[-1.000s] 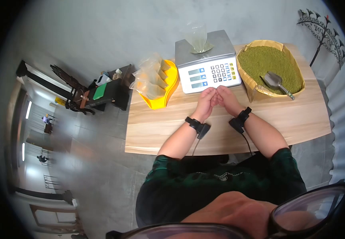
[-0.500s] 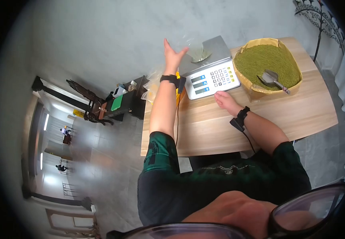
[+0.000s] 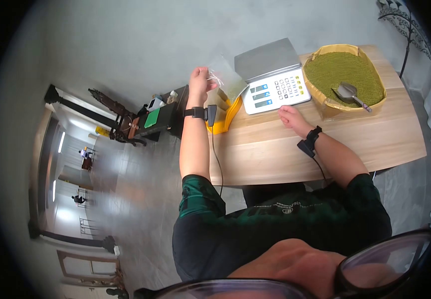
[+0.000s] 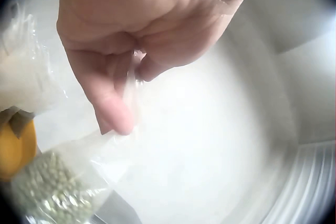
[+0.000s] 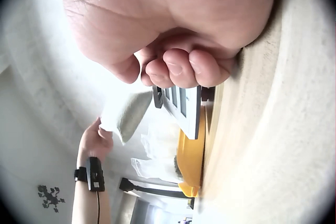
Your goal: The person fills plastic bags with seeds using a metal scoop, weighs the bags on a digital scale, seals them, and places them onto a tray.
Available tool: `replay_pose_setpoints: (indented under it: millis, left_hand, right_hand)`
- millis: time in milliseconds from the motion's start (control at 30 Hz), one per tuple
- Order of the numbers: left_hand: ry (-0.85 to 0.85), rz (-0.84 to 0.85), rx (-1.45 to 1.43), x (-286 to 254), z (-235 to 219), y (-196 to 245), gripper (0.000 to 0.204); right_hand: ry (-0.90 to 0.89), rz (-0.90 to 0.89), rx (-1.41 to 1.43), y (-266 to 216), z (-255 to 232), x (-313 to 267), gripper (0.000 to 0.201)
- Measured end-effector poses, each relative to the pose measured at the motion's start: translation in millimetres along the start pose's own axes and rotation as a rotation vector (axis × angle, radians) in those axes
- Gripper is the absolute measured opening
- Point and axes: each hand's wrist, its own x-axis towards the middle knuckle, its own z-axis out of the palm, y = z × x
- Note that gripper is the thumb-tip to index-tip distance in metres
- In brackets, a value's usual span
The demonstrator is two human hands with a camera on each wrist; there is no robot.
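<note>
My left hand grips the top of a clear plastic bag beside the scale's left edge, above the yellow tray. Greenish beans fill the bag's lower part in the left wrist view, where the fingers curl round its gathered neck. The scale has a bare grey platform. On the wooden table, just in front of the scale's keypad, rests my right hand, its fingers curled in the right wrist view with nothing visible in them.
A paper sack of green beans stands right of the scale, with a metal scoop lying in it. Other filled bags lie in the yellow tray. Behind the table at the far right is a black metal ornament.
My left hand has reached to the scale, taken hold of the bag there and carried it left off the platform. The right hand stays near the keypad, apart from the left.
</note>
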Motion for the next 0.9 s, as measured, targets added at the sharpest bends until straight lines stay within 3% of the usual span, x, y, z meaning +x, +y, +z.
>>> replay_pose_setpoints:
  millis: [67,267,467,567,833,900]
  left_hand:
    - [-0.005,-0.086,-0.242,-11,-16,-5,0.012]
    - [-0.081,-0.112,-0.303,-6,-19,-41,0.008]
    - [0.059,0.004,-0.473,14,11,-80,0.006]
    - [0.101,-0.025,-0.244,20,24,-104,0.007]
    - [0.323,-0.094,-0.262,15,24,-98,0.026]
    - [0.402,0.213,-0.204,0,33,-91,0.037]
  right_hand:
    - [-0.012,0.004,-0.002,1,-2,1,0.018]
    - [-0.008,-0.003,-0.012,6,-3,5,0.019]
    - [-0.002,-0.018,-0.038,3,-4,0,0.021]
    - [-0.004,-0.031,-0.056,2,-3,-2,0.020]
    - [-0.051,0.000,-0.054,2,-4,-1,0.015]
    - [-0.046,-0.010,-0.120,5,-3,2,0.016]
